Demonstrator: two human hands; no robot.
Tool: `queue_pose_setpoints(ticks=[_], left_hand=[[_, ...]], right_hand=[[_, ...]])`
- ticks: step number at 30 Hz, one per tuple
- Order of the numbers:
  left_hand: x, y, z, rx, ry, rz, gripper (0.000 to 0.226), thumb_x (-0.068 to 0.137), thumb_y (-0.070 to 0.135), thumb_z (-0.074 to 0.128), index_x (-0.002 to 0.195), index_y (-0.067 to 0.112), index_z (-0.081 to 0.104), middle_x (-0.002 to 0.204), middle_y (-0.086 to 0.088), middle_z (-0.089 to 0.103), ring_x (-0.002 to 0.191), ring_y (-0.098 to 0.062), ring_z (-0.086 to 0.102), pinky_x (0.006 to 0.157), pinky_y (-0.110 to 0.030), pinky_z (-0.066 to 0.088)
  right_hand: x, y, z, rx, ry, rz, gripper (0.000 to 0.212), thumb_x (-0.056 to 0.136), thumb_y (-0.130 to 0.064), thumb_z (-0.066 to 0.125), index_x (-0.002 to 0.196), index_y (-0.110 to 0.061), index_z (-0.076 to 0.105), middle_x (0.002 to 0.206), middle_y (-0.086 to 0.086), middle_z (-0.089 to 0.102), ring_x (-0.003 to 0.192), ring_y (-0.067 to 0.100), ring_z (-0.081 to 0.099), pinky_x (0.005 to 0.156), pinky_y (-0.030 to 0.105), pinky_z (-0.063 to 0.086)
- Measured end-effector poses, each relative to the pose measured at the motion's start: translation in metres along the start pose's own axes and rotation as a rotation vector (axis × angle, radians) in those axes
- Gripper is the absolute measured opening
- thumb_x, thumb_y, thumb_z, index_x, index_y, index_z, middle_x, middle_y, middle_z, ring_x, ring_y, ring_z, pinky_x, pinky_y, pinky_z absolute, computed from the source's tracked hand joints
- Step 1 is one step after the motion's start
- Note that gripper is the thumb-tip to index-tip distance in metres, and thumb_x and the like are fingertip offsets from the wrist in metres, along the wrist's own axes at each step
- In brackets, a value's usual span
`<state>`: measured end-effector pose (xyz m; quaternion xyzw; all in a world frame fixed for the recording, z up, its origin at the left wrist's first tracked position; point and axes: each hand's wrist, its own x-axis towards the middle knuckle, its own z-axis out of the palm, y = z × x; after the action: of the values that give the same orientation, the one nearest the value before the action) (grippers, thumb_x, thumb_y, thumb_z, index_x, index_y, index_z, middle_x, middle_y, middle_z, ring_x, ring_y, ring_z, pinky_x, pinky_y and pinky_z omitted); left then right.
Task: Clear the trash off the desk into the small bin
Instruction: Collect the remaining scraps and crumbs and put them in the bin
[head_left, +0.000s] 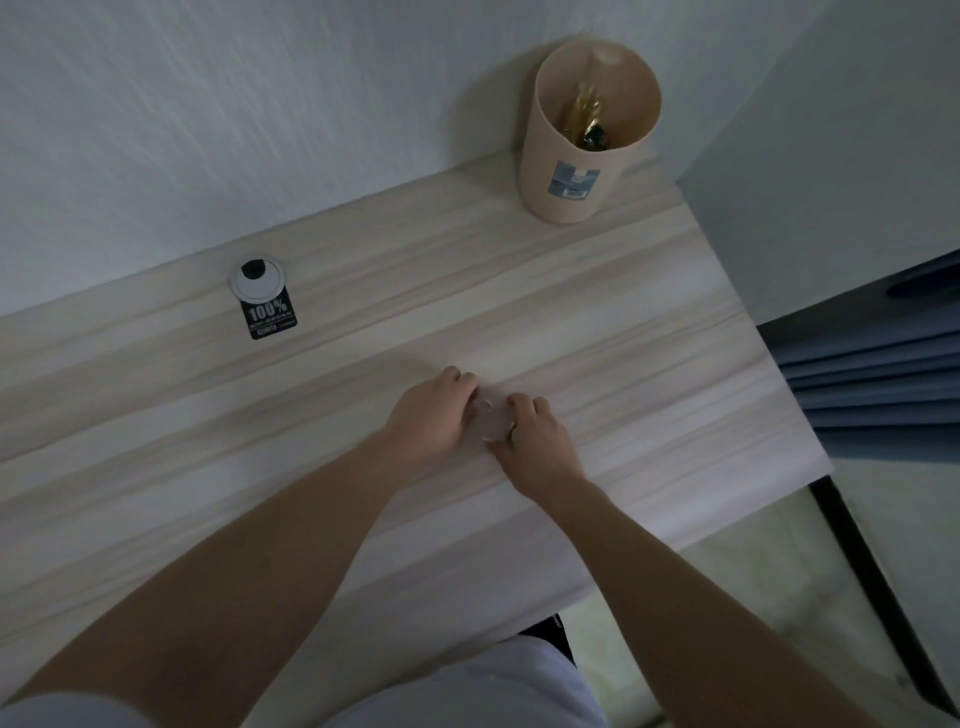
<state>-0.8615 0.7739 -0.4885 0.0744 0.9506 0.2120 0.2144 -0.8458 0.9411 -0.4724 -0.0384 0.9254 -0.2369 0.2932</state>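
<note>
A small pale crumpled piece of trash lies on the light wooden desk, near the middle. My left hand and my right hand close around it from either side, fingers curled onto it. What the piece is made of I cannot tell. The small beige bin stands upright at the desk's far right corner against the wall. Gold and dark wrappers lie inside it.
A black "100%" tag lies by a round grey cable grommet at the far left. The desk's right edge drops to a pale floor. Blue fabric hangs to the right.
</note>
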Motion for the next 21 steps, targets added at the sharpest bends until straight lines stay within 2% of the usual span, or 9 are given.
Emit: queue_pose_setpoints(ticks=[5, 9, 13, 16, 19, 21], left_hand=[[0.005, -0.014, -0.004, -0.035, -0.003, -0.022, 0.014, 0.090, 0.022, 0.056, 0.092, 0.008, 0.057, 0.102, -0.015, 0.054, 0.090, -0.038, 0.057, 0.074, -0.045, 0.047], [-0.001, -0.019, -0.002, -0.103, 0.046, -0.019, 0.008, 0.089, 0.014, 0.056, 0.087, 0.006, 0.056, 0.097, -0.017, 0.054, 0.084, -0.037, 0.056, 0.072, -0.045, 0.045], [-0.011, -0.025, -0.001, -0.139, 0.111, -0.017, 0.003, 0.080, 0.005, 0.055, 0.079, 0.005, 0.053, 0.085, -0.017, 0.052, 0.076, -0.037, 0.054, 0.067, -0.043, 0.040], [-0.021, -0.027, -0.001, -0.164, 0.128, -0.037, 0.002, 0.073, 0.009, 0.049, 0.074, 0.008, 0.049, 0.079, -0.018, 0.052, 0.072, -0.037, 0.053, 0.064, -0.043, 0.040], [-0.029, -0.028, -0.002, -0.185, 0.131, -0.073, 0.005, 0.070, 0.013, 0.046, 0.074, 0.011, 0.049, 0.076, -0.015, 0.054, 0.071, -0.036, 0.054, 0.063, -0.038, 0.038], [-0.031, -0.027, -0.005, -0.198, 0.130, -0.095, 0.008, 0.071, 0.011, 0.048, 0.078, 0.011, 0.053, 0.078, -0.012, 0.056, 0.074, -0.034, 0.055, 0.064, -0.034, 0.034]], right_hand=[[0.008, -0.002, -0.006, -0.075, -0.047, -0.065, 0.059, 0.086, -0.033, 0.067, 0.136, -0.015, 0.040, 0.123, 0.014, 0.049, 0.106, 0.038, 0.055, 0.088, 0.041, 0.046], [0.013, -0.007, -0.008, -0.112, -0.080, -0.088, 0.059, 0.085, -0.038, 0.067, 0.134, -0.018, 0.041, 0.120, 0.012, 0.048, 0.103, 0.037, 0.056, 0.086, 0.040, 0.047], [0.014, -0.008, -0.008, -0.138, -0.073, -0.102, 0.050, 0.084, -0.041, 0.067, 0.125, -0.020, 0.048, 0.113, 0.010, 0.050, 0.095, 0.035, 0.059, 0.081, 0.041, 0.051], [0.014, -0.008, -0.007, -0.151, -0.051, -0.120, 0.044, 0.086, -0.040, 0.066, 0.122, -0.020, 0.051, 0.112, 0.010, 0.052, 0.094, 0.035, 0.059, 0.078, 0.040, 0.051], [0.016, -0.009, -0.005, -0.147, -0.017, -0.122, 0.033, 0.088, -0.035, 0.063, 0.116, -0.017, 0.057, 0.108, 0.010, 0.055, 0.093, 0.034, 0.059, 0.075, 0.036, 0.048], [0.017, -0.010, -0.004, -0.146, 0.021, -0.127, 0.023, 0.090, -0.033, 0.060, 0.104, -0.015, 0.061, 0.102, 0.010, 0.058, 0.089, 0.033, 0.060, 0.071, 0.033, 0.045]])
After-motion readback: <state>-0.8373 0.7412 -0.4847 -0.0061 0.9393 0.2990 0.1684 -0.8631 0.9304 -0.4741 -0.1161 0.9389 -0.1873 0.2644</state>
